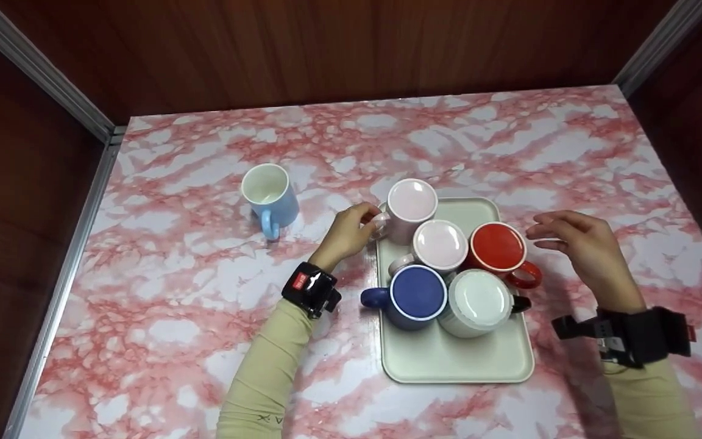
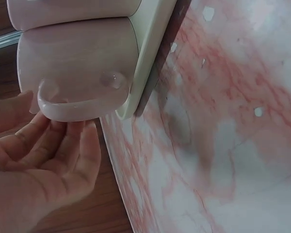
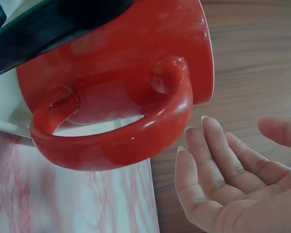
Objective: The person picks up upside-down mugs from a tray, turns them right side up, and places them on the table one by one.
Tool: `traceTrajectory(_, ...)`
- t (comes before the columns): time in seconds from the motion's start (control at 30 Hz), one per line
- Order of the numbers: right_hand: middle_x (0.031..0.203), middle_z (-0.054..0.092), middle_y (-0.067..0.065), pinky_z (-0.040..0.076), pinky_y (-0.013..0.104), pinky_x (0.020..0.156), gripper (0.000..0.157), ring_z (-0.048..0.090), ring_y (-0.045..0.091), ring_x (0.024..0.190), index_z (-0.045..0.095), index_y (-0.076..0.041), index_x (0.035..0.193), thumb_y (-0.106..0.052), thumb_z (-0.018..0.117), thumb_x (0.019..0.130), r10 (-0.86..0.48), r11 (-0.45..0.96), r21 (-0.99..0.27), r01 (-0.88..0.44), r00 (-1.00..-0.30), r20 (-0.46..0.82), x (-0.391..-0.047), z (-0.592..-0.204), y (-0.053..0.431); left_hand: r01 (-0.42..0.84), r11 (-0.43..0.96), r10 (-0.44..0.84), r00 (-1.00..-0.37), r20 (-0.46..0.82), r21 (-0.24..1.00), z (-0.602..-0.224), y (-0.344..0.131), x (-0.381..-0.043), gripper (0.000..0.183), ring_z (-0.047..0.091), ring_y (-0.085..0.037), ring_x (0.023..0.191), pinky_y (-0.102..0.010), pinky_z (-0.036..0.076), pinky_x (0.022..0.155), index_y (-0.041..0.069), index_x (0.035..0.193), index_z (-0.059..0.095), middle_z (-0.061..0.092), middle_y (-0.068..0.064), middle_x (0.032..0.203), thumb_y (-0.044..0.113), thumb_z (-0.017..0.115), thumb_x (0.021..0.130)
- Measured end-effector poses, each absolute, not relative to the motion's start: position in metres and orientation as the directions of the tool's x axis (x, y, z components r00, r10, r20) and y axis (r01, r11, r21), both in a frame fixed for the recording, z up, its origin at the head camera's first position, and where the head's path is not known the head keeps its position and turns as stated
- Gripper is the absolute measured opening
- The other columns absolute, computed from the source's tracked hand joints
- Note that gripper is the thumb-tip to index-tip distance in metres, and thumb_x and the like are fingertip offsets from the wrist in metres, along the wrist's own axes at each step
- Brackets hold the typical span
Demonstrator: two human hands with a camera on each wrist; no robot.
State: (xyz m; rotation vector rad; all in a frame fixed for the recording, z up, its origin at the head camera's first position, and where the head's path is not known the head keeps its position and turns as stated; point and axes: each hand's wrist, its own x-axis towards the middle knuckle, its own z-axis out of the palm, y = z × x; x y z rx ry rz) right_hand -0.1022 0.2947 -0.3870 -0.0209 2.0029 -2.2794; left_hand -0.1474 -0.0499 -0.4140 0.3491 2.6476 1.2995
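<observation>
With its thumb and fingertips, my left hand point(image 1: 346, 235) pinches the handle of a pale pink mug point(image 1: 412, 204) at the tray's back left corner. The left wrist view shows the fingers under that handle point(image 2: 82, 109). Apart from the red mug point(image 1: 497, 247), on its right side, my right hand point(image 1: 585, 250) is held with fingers loosely extended and nothing in them. The red mug's handle point(image 3: 121, 150) points toward this hand in the right wrist view. A second pink mug point(image 1: 439, 244) stands between them. All these mugs are upside down.
The pale tray point(image 1: 457, 363) also bears an upside-down blue mug point(image 1: 418, 296) and a white mug point(image 1: 476, 305) with a black handle. A light blue mug point(image 1: 278, 204) stands upright left of the tray on the marbled table point(image 1: 174, 262). Wooden panels point(image 1: 351, 49) enclose the table.
</observation>
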Motion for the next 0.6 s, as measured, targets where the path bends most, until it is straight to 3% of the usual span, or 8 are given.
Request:
traceTrajectory(0.27, 0.084, 0.067, 0.012, 0.052, 0.028, 0.071, 0.016, 0.065, 0.019, 0.078, 0.061, 0.010, 0.100, 0.001, 0.055, 0.089, -0.091, -0.155, -0.986, 0.065, -0.995, -0.051, -0.101, -0.388, 0.292, 0.107, 0.613, 0.282, -0.955, -0.090, 0.783, -0.414, -0.042, -0.152, 0.015, 0.056, -0.019, 0.082, -0.028, 0.044, 0.075, 0.001, 0.097, 0.060, 0.062, -0.008, 0.088, 0.014, 0.056, 0.091)
traceTrajectory(0.53, 0.082, 0.066, 0.012, 0.053, 0.027, 0.069, 0.013, 0.065, 0.019, 0.075, 0.063, 0.009, 0.096, 0.001, 0.055, 0.088, -0.079, -0.138, -0.988, 0.067, -0.995, -0.057, -0.100, -0.390, 0.293, 0.049, 0.560, 0.295, -0.945, -0.144, 0.827, -0.417, -0.038, -0.154, 0.015, 0.051, -0.012, 0.064, -0.021, 0.042, 0.058, -0.001, 0.092, 0.057, 0.052, -0.002, 0.073, 0.014, 0.052, 0.093)
traceTrajectory(0.6, 0.081, 0.066, 0.013, 0.053, 0.028, 0.068, 0.015, 0.064, 0.020, 0.074, 0.062, 0.011, 0.097, -0.001, 0.057, 0.088, -0.075, -0.127, -0.990, 0.058, -0.996, -0.048, -0.107, -0.407, 0.304, 0.017, 0.539, 0.293, -0.941, -0.169, 0.842, -0.418, -0.038, -0.154, 0.014, 0.051, -0.012, 0.062, -0.020, 0.041, 0.055, -0.001, 0.092, 0.056, 0.052, -0.001, 0.071, 0.012, 0.052, 0.093)
